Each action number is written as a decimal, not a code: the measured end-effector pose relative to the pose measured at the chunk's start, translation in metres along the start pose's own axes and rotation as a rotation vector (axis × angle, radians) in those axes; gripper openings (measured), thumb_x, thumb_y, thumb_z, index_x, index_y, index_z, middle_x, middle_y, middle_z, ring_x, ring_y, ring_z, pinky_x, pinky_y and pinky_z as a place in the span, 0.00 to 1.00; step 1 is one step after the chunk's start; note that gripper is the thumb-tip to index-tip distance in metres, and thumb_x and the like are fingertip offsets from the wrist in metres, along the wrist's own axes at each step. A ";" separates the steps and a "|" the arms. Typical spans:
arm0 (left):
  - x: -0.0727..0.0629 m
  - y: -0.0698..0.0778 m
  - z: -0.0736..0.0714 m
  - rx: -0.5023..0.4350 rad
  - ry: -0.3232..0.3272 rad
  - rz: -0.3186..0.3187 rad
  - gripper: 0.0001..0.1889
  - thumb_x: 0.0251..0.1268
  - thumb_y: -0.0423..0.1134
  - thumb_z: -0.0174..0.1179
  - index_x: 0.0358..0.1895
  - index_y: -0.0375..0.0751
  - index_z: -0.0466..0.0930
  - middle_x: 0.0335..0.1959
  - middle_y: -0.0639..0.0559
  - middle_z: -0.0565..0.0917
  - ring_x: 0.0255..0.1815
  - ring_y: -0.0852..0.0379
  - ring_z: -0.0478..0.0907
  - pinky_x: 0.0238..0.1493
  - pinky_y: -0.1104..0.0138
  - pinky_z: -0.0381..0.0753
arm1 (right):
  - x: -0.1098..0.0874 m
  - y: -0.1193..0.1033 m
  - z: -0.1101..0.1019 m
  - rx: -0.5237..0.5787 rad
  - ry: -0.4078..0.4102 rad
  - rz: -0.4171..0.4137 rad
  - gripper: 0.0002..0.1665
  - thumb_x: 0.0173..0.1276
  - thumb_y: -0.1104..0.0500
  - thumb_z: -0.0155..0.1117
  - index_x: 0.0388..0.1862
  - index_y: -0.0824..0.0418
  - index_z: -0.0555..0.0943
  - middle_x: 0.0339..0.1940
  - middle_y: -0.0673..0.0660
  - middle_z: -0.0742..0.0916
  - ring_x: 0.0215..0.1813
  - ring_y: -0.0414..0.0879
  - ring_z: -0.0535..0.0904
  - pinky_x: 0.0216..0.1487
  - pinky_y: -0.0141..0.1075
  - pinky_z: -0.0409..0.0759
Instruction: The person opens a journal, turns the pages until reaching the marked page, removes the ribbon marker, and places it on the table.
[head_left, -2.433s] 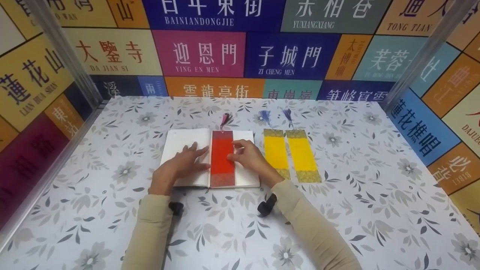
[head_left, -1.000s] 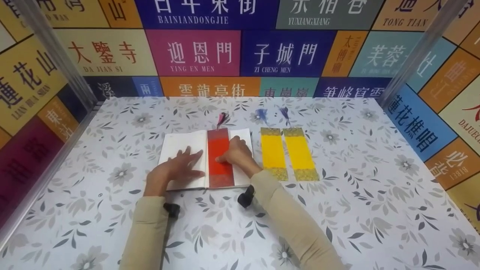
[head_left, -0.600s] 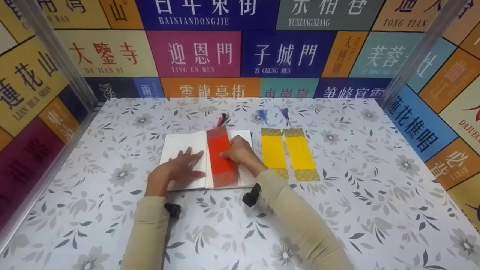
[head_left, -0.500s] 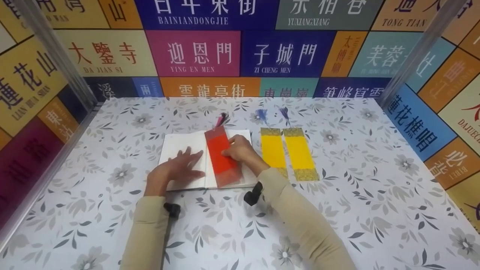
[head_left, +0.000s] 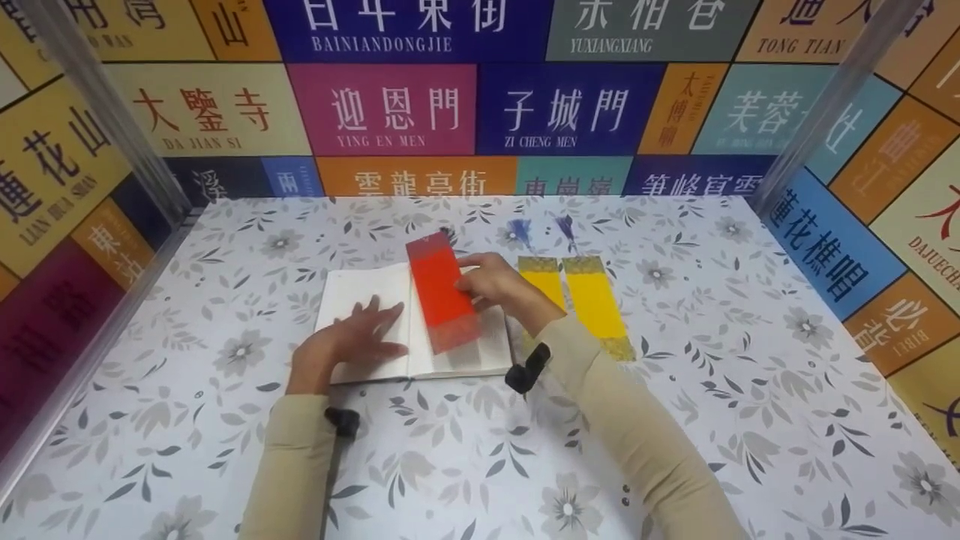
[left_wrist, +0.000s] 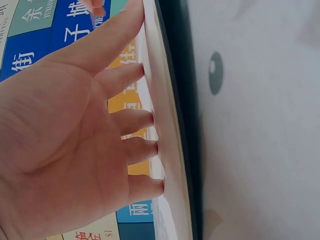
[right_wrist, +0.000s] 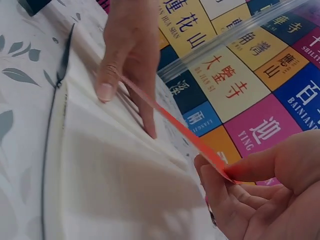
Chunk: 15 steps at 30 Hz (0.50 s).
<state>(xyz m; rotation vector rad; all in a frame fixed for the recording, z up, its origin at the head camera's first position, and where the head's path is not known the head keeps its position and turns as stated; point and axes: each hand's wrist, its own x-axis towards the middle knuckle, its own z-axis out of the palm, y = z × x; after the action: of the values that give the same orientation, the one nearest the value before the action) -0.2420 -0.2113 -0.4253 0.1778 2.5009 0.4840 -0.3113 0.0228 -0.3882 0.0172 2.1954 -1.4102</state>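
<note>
A red bookmark (head_left: 444, 289) is tilted above the right page of an open book (head_left: 480, 361), and its shadow falls on the paper. My right hand (head_left: 501, 283) pinches the bookmark's right edge. In the right wrist view the thumb presses the red bookmark (right_wrist: 181, 129) against the fingers, and the strip shows edge-on, raised off the book (right_wrist: 120, 170). Fingers spread, my left hand (head_left: 346, 339) rests on the left page. From the left wrist view, the fingertips of that hand (left_wrist: 75, 135) press down on the paper.
Two yellow bookmarks, one near (head_left: 541, 285) and one farther right (head_left: 598, 307), lie beside the book with blue and purple tassels. The right forearm partly covers the nearer one. A floral tablecloth (head_left: 225, 420) lies underneath, with sign-covered panels (head_left: 382, 109) behind.
My right hand has taken the red bookmark by its right edge, turned it aslant and lifted it off the right page. The left hand stays on the left page.
</note>
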 end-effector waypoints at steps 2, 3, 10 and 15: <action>0.000 0.000 0.001 -0.001 0.000 0.006 0.43 0.73 0.62 0.50 0.82 0.61 0.36 0.84 0.42 0.31 0.84 0.36 0.28 0.80 0.36 0.34 | -0.001 -0.002 -0.007 0.025 0.013 -0.025 0.31 0.71 0.66 0.54 0.73 0.59 0.71 0.46 0.57 0.86 0.43 0.47 0.81 0.44 0.37 0.87; -0.001 0.000 0.001 -0.003 0.001 0.013 0.43 0.73 0.61 0.50 0.82 0.60 0.36 0.84 0.42 0.31 0.84 0.36 0.27 0.80 0.36 0.33 | -0.002 -0.004 -0.010 0.033 0.017 -0.036 0.31 0.71 0.66 0.54 0.73 0.58 0.70 0.47 0.58 0.86 0.44 0.47 0.81 0.45 0.38 0.86; -0.001 -0.001 0.002 0.014 0.007 0.029 0.43 0.74 0.63 0.47 0.82 0.57 0.35 0.83 0.40 0.30 0.83 0.35 0.26 0.80 0.36 0.30 | -0.005 -0.008 -0.043 0.034 0.093 -0.025 0.29 0.75 0.61 0.54 0.75 0.53 0.69 0.59 0.56 0.84 0.54 0.51 0.81 0.59 0.41 0.85; -0.001 0.000 0.002 -0.007 0.019 0.036 0.43 0.74 0.62 0.48 0.82 0.56 0.36 0.83 0.39 0.30 0.83 0.35 0.26 0.80 0.37 0.29 | -0.004 0.000 -0.070 0.060 0.171 -0.024 0.28 0.77 0.60 0.54 0.75 0.52 0.69 0.62 0.55 0.83 0.57 0.51 0.81 0.64 0.42 0.82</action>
<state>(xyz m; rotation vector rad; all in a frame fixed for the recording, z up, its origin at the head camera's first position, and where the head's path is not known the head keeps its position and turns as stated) -0.2401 -0.2105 -0.4264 0.2162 2.5183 0.5112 -0.3375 0.0829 -0.3645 0.1384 2.2963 -1.5383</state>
